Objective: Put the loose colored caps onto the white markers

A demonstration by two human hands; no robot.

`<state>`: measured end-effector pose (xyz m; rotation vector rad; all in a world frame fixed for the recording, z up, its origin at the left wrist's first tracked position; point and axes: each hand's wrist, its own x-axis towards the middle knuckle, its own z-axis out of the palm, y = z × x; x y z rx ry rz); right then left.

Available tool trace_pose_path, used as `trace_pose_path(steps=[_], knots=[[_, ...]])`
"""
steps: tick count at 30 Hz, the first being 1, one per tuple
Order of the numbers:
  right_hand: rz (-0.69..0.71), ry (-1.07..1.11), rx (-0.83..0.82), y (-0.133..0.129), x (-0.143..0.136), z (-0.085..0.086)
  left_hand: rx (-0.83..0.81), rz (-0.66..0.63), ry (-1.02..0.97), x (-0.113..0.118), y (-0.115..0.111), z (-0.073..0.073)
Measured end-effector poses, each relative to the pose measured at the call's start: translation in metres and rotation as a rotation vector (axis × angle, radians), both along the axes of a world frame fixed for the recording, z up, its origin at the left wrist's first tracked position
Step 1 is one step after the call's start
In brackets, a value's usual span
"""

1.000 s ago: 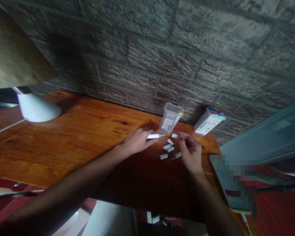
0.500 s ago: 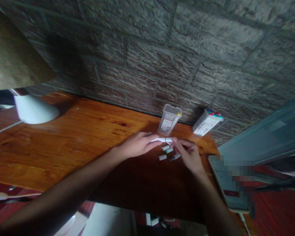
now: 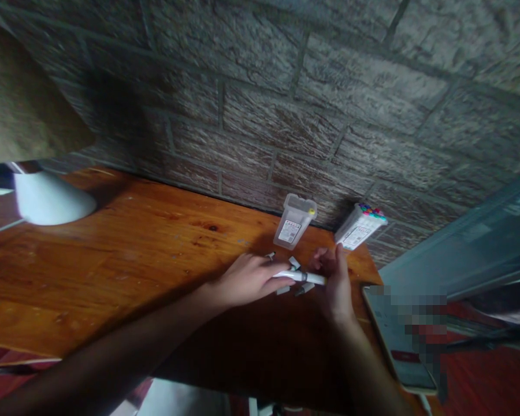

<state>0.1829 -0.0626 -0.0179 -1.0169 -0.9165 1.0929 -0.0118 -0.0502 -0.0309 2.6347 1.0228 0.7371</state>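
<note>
A white marker [image 3: 312,278] with a dark band round its middle is pinched in my left hand [image 3: 250,279], its free end pointing right. My right hand [image 3: 338,286] is at that free end, thumb raised and fingers apart; whether the palm touches the marker I cannot tell. Under the marker lie a pale cap [image 3: 283,290], another small cap [image 3: 294,263] and a short grey-white piece with a dark tip [image 3: 305,288]. Just behind stands a clear plastic marker case [image 3: 295,228] with one yellow-ended marker showing.
To the right, a second case [image 3: 359,228] is packed with markers with coloured ends. A tablet-like device [image 3: 396,335] with a cable rests at the table's right edge. A lamp [image 3: 52,196] stands far left on the wooden table [image 3: 156,231], against a stone wall [image 3: 251,115].
My right hand has let go of the marker's end and its fingers have spread, thumb up. My left hand still holds the marker, now lower in the view.
</note>
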Motion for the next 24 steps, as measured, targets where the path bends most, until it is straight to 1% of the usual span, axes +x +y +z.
trace_pose_path(steps=[2, 5, 10, 13, 16, 21, 24], knots=[[0.04, 0.082, -0.02, 0.0, -0.001, 0.005, -0.008, 0.002, -0.003, 0.001, -0.001, 0.0], [0.07, 0.124, -0.048, -0.001, -0.003, 0.006, 0.001, -0.001, -0.009, 0.003, -0.002, -0.002], [0.139, 0.137, 0.001, -0.002, -0.002, 0.004, 0.041, -0.01, 0.008, 0.006, -0.003, -0.006], [0.118, 0.108, 0.049, -0.003, -0.004, 0.004, 0.06, -0.022, 0.002, 0.006, -0.004, -0.006], [0.087, 0.031, 0.081, -0.006, -0.008, 0.001, 0.063, -0.049, -0.015, 0.005, -0.005, -0.008], [0.065, -0.059, 0.135, -0.008, -0.01, -0.011, 0.04, -0.058, -0.018, 0.007, -0.008, -0.016], [0.024, -0.136, 0.165, -0.006, -0.007, -0.016, 0.013, -0.05, -0.036, 0.011, -0.009, -0.017]])
